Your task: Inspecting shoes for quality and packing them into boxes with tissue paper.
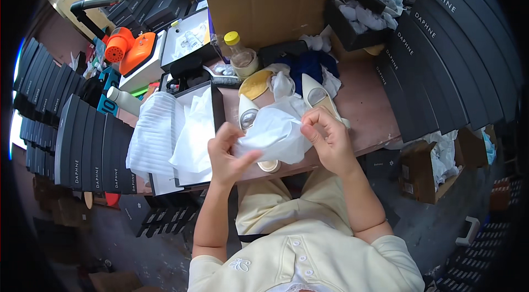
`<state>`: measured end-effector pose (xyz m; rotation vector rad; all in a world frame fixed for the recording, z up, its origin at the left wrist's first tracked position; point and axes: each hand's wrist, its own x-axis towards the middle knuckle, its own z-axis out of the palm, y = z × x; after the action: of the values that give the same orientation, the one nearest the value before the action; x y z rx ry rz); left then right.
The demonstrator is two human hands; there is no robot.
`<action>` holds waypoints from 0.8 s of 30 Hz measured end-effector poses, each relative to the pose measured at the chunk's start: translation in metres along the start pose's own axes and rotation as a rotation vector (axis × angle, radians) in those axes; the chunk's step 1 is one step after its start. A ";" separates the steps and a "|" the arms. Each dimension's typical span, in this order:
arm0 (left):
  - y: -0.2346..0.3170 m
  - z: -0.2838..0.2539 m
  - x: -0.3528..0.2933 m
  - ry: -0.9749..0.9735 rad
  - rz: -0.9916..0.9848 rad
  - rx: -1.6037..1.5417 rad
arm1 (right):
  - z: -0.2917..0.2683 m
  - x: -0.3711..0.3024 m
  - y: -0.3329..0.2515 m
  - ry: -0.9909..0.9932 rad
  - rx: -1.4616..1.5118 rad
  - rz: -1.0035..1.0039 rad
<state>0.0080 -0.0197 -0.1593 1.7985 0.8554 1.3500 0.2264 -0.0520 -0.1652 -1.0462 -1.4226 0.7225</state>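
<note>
At nine o'clock, an open black cardboard box holds white tissue; at one o'clock, another black box holds crumpled white paper. The translucent white sheet spans your hands: your right hand pinches its three-o'clock edge; your left hand parts thumb and fingers around the other, grip unclear.
</note>
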 end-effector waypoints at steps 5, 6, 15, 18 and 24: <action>0.019 -0.043 0.033 -0.150 -0.116 0.724 | 0.009 -0.005 -0.013 0.123 -0.047 -0.174; 0.030 -0.062 0.045 0.025 -0.103 0.774 | 0.015 -0.010 -0.016 0.197 -0.108 -0.114; 0.082 -0.151 0.110 0.280 0.325 1.737 | 0.128 -0.044 0.057 -0.558 -1.034 0.324; 0.069 -0.131 0.123 0.315 0.309 1.665 | 0.103 -0.042 0.071 -0.401 -0.725 0.268; 0.016 -0.036 0.133 0.220 0.465 0.950 | -0.046 -0.076 0.010 0.071 1.069 0.750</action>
<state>0.0048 0.0890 -0.0736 2.7290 1.4177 1.5819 0.2678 -0.1224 -0.2002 -0.6738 -0.3579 1.7072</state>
